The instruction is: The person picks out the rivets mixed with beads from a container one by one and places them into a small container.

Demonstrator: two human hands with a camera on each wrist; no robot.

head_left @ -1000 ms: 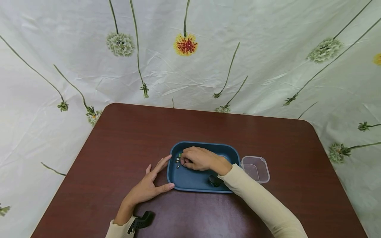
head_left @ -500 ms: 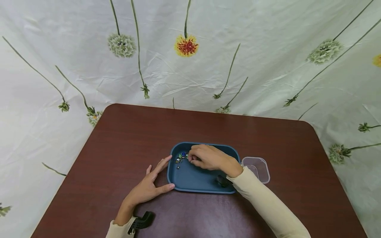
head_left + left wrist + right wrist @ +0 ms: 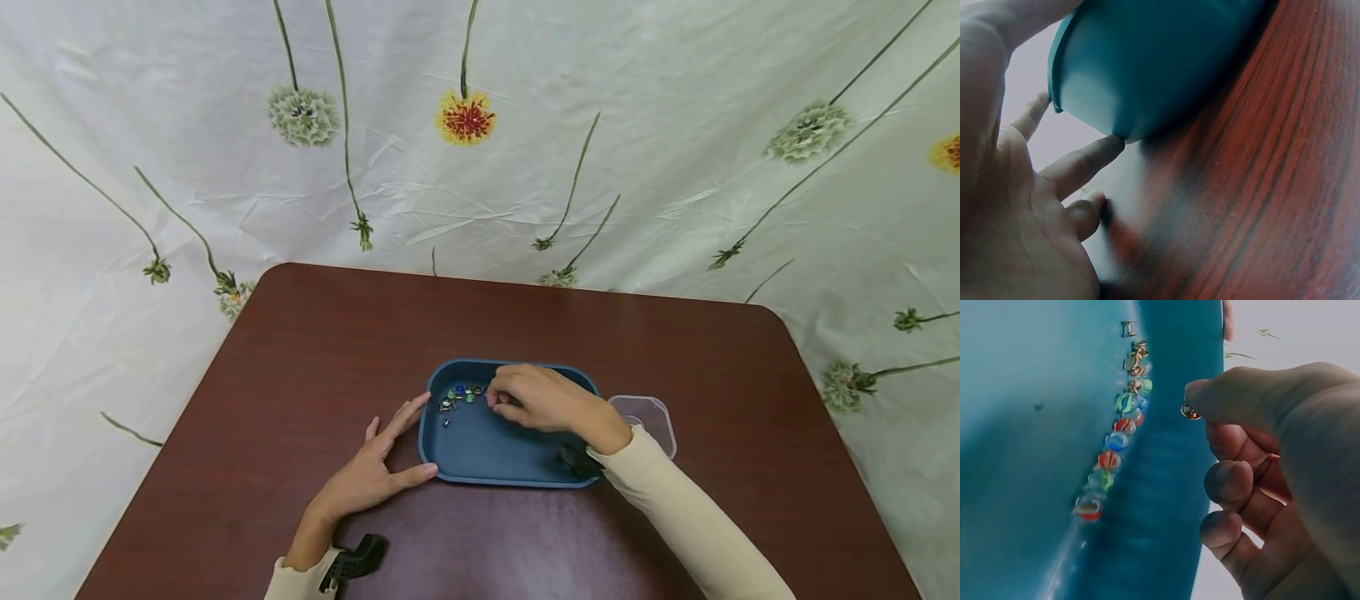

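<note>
A blue tray (image 3: 502, 481) lies on the table. My left hand (image 3: 372, 468) has its fingers spread, with the thumb and fingertips touching the tray's left end. Over the tray, my right hand (image 3: 543, 400) pinches a small shiny gold metal piece (image 3: 1190, 412) between thumb and forefinger; its shape is mostly hidden. In the right wrist view, several glass marbles (image 3: 1109, 460) with coloured swirls form a line along the tray's side. Small gold spool-shaped metal pieces (image 3: 1137, 363) cluster at one end of that line, and a single one (image 3: 1129, 329) lies apart.
Just right of the tray stands a clear plastic box (image 3: 660, 425), partly hidden by the right forearm. The brown table (image 3: 360, 333) extends all around the tray. Behind it hangs a white cloth (image 3: 675, 167) printed with flowers.
My right hand has moved right across the tray, uncovering more marbles and metal pieces at its left end. The left hand has stayed at the tray's end.
</note>
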